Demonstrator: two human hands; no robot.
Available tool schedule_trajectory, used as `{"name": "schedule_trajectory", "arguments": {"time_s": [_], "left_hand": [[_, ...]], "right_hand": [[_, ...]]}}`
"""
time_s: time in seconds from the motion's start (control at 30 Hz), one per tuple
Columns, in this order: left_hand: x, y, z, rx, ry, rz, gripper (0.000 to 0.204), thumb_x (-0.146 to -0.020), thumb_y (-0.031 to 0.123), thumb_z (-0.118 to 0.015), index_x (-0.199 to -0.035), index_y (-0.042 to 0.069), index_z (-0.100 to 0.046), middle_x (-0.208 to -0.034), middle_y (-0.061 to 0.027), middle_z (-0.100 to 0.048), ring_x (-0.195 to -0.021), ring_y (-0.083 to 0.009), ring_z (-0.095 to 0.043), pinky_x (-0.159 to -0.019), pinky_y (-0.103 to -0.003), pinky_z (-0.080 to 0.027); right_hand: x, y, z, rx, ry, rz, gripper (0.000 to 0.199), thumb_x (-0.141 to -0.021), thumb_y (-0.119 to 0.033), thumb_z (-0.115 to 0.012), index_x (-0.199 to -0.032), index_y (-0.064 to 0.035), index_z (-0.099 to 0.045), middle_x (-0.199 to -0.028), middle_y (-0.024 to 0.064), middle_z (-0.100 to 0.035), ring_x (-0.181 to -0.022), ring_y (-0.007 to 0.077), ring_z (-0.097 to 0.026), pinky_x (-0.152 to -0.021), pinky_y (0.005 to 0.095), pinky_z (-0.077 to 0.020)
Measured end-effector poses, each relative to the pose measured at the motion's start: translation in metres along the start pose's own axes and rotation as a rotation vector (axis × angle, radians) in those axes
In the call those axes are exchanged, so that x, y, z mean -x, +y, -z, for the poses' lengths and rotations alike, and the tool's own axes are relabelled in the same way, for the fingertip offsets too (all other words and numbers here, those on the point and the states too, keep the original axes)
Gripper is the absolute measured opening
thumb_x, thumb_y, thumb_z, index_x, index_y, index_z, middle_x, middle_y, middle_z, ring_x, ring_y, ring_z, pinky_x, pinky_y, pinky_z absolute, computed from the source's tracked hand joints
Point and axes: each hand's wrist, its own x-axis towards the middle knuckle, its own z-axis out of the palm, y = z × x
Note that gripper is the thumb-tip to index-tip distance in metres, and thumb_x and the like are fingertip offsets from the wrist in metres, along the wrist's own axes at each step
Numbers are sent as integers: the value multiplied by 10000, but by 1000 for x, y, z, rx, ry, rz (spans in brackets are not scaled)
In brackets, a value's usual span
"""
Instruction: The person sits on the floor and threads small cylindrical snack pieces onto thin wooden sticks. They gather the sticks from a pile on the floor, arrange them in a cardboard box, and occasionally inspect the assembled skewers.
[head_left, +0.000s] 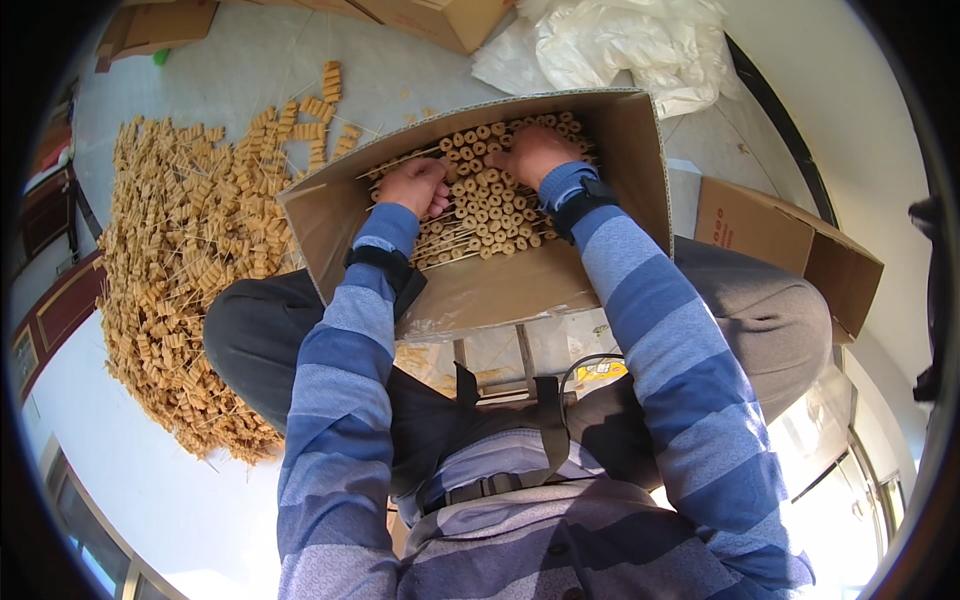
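A cardboard box (520, 290) stands open between my knees, tilted so that I look into it. Inside lie many skewers (490, 205) stacked in rows, threaded with tan, ring-shaped rolled pieces whose round ends face up; thin sticks reach out to the sides. My left hand (415, 187) is at the left of the stack, its fingers curled around skewers there. At the upper right of the stack is my right hand (540, 155), also closed, with its thumb pointing left over the rolled pieces. Its other fingertips are partly hidden.
A big heap of loose skewers (200, 280) covers the floor on my left. Behind the box lie crumpled clear plastic sheeting (630, 45) and another cardboard box (430, 20). An open carton (770, 240) rests by my right knee, near the white wall.
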Motion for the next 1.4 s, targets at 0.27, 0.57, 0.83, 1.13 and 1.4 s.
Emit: {"name": "schedule_trajectory", "arguments": {"time_s": [0.27, 0.57, 0.83, 1.13, 1.4], "left_hand": [[-5, -6, 65, -556, 81, -21, 241, -963, 177, -595, -1176, 101, -677, -857, -76, -684, -655, -158, -641, -608, -323, -553], [9, -22, 40, -997, 136, -373, 387, -922, 243, -644, -1306, 188, -640, -1191, -176, -689, -1099, -365, -652, -963, -425, -518], [2, -25, 31, -940, 157, -464, 390, -943, 262, -619, -1328, 205, -627, -1190, -176, -689, -1085, -353, -662, -958, -423, -525], [2, -14, 23, -1113, 106, -410, 359, -961, 289, -592, -1312, 217, -617, -1152, -176, -700, -1073, -366, -663, -933, -459, -532], [2, -9, 24, -1211, 127, -462, 332, -959, 329, -605, -1271, 218, -629, -1070, -164, -722, -1021, -368, -680, -877, -469, -548]], "right_hand": [[-7, 2, -2, 45, -14, 43, 618, -890, -563, -667, -1220, -40, -688, -1290, 174, -654, -1191, 336, -628, -1007, 436, -498], [-1, 4, 2, 8, -10, 35, 608, -881, -522, -690, -1250, -39, -674, -1336, 155, -635, -1239, 313, -602, -1038, 420, -481], [-8, 10, -5, 4, 38, 102, 645, -886, -571, -661, -1160, 11, -699, -1211, 231, -675, -1138, 379, -642, -999, 452, -492], [-6, 7, -4, 6, 44, 69, 643, -876, -572, -672, -1169, 0, -700, -1222, 216, -676, -1148, 373, -642, -1002, 445, -492], [-2, 2, 0, 18, 21, 54, 619, -889, -557, -671, -1173, -7, -702, -1233, 208, -674, -1153, 364, -641, -991, 435, -499]]}}
